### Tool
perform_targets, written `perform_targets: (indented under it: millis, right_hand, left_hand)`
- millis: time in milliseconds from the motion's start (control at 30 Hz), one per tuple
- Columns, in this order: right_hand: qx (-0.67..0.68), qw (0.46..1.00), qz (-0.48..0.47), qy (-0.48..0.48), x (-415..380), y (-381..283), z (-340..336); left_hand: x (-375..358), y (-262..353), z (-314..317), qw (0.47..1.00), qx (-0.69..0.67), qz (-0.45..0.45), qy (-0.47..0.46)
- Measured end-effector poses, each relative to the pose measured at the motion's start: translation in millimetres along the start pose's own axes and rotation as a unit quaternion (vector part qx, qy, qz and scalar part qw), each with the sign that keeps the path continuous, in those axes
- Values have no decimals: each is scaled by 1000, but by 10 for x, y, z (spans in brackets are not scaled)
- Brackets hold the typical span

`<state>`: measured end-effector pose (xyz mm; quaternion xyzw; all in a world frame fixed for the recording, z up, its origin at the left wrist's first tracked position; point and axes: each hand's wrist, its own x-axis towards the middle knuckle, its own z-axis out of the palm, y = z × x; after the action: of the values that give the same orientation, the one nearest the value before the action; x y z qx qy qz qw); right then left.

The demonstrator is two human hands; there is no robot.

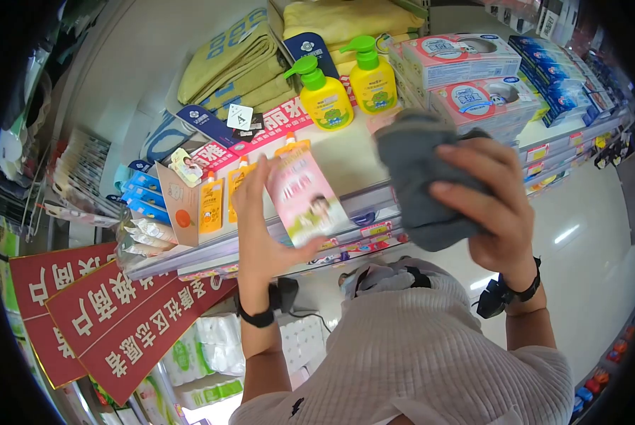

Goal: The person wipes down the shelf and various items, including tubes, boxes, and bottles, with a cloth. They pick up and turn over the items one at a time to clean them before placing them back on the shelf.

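A pink and white packet [307,195] with a child's picture and a green lower part is tilted in front of the shelf edge. My left hand [264,230] is at its left side, fingers along the upper left edge and thumb by the bottom. An orange pouch [289,148] shows just behind its top. To the right, my right hand [491,202] grips a bundled dark grey cloth [423,184], slightly blurred, above the shelf's front edge. Its fingers press on the cloth's right side, and its underside is hidden.
Two yellow pump bottles [326,103], folded towels [236,64] and pink tissue boxes [466,64] stand on the shelf [356,166]. Orange pouches [211,205] and a cardboard box [179,205] are at its left. Red signs [129,319] lie below left. Blue boxes [554,85] stand at the right.
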<state>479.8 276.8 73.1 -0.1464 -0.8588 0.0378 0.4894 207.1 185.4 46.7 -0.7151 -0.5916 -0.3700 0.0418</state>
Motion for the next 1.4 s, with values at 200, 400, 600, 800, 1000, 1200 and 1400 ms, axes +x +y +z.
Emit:
perform_targets:
  millis: [200, 400, 600, 800, 1000, 1200, 1400]
  right_hand:
    - [-27, 990, 51, 132, -237, -5, -216]
    - [-56, 985, 61, 154, -434, -3, -386]
    - [-56, 983, 81, 155, -503, 37, -421]
    - [-41, 987, 75, 135, -481, 88, -386]
    - [-28, 987, 81, 132, -470, 114, -340]
    - [-33, 988, 78, 131, -492, 138, -352]
    - [-37, 982, 88, 160, -535, 154, -332]
  left_hand:
    - [411, -100, 335, 989, 52, -37, -130]
    - [518, -226, 517, 981, 24, -30, -189]
    - [482, -358, 584, 964, 1, -103, -244]
    - [410, -534, 468, 956, 36, -142, -252]
    - [376, -564, 360, 960, 1, -145, -242]
    - [421, -413, 379, 968, 159, -46, -192]
    - [819, 283, 629, 974, -12, 61, -219]
